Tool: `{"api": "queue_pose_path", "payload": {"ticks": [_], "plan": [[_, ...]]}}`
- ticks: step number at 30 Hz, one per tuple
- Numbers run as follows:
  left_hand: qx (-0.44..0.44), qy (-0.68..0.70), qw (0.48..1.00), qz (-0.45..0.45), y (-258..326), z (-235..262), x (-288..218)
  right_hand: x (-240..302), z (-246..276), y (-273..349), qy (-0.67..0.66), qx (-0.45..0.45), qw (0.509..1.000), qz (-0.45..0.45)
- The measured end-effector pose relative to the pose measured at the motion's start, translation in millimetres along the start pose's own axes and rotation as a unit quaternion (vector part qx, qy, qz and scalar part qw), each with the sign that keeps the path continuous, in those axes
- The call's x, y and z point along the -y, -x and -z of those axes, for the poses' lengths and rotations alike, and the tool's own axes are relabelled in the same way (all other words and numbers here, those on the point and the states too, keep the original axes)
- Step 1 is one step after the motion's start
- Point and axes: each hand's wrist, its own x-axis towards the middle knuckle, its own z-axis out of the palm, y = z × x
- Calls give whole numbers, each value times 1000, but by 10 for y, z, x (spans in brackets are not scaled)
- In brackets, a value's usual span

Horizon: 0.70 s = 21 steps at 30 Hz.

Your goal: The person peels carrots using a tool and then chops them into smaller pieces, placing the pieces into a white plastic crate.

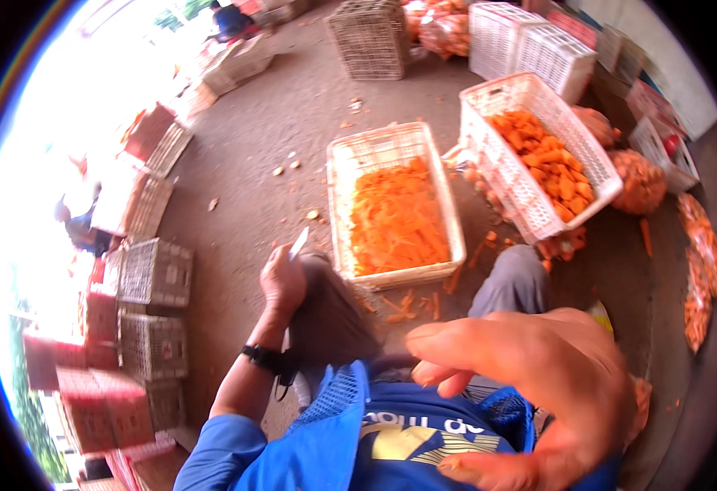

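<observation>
Closed around a small knife, my left hand [282,278] rests by my left knee, and the pale blade [299,243] points up past the thumb. My right hand [538,376] is raised close to the camera, large in view. Its fingers and thumb are curved apart with nothing seen between them. In front of my knees stands a white plastic crate [453,237], holding a heap of thin orange carrot peelings [395,217]. To its right a second white crate [501,192] is tilted and contains peeled carrot pieces [548,164].
Sacks of carrots [638,180] lie behind and beside the right crate. A long clear bag of carrots [700,270] lies at far right. Stacked crates [155,274] line the left, with more crates [366,41] at the back. Peel scraps [407,307] litter the floor near my feet.
</observation>
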Motion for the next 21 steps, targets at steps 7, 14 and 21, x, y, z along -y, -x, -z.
{"api": "queue_pose_path", "payload": {"ticks": [7, 14, 21], "plan": [[-23, 54, 998, 2, 137, 103, 154, 238, -435, -455, 170, 116, 974, 92], [-46, 68, 997, -13, 53, -234, 180, 301, -599, -497, 265, 133, 950, 95], [-24, 345, 936, 63, 155, -379, 964, -283, -534, -292, 308, -28, 949, -64]]}}
